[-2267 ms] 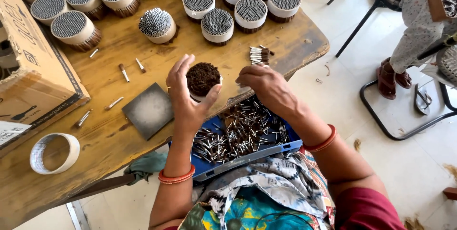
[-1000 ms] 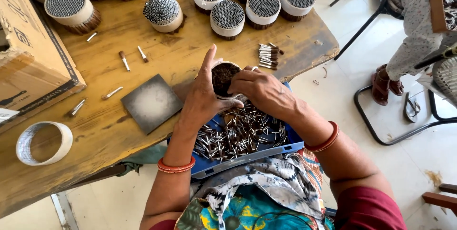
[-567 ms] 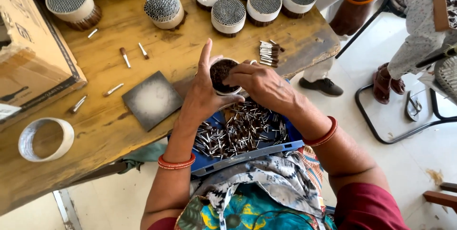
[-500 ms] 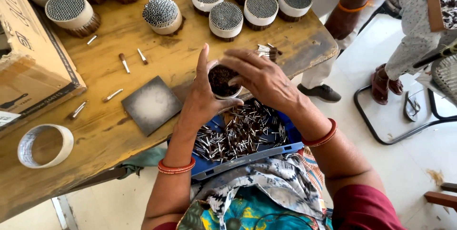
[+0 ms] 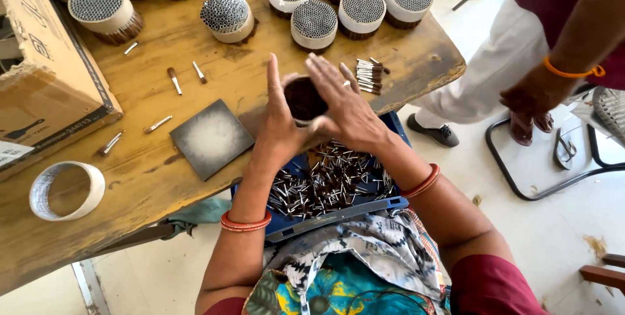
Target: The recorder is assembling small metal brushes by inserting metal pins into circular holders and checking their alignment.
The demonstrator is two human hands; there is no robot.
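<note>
Your left hand (image 5: 281, 126) and right hand (image 5: 348, 110) cup the round bundle (image 5: 304, 100) between them, over the blue tray (image 5: 338, 214) just below; loose tubes (image 5: 325, 181) would fall in there.

- We see the tray (image 5: 338, 214) on the lap, at six o'clock of the tabletop (image 5: 195, 48).
- The bundles (image 5: 312, 22) stand at twelve; the box (image 5: 45, 87) at nine; the ring (image 5: 65, 190) at eight.

Bright daylight, soft shadows, sharp focus, slight edge distortion
</note>
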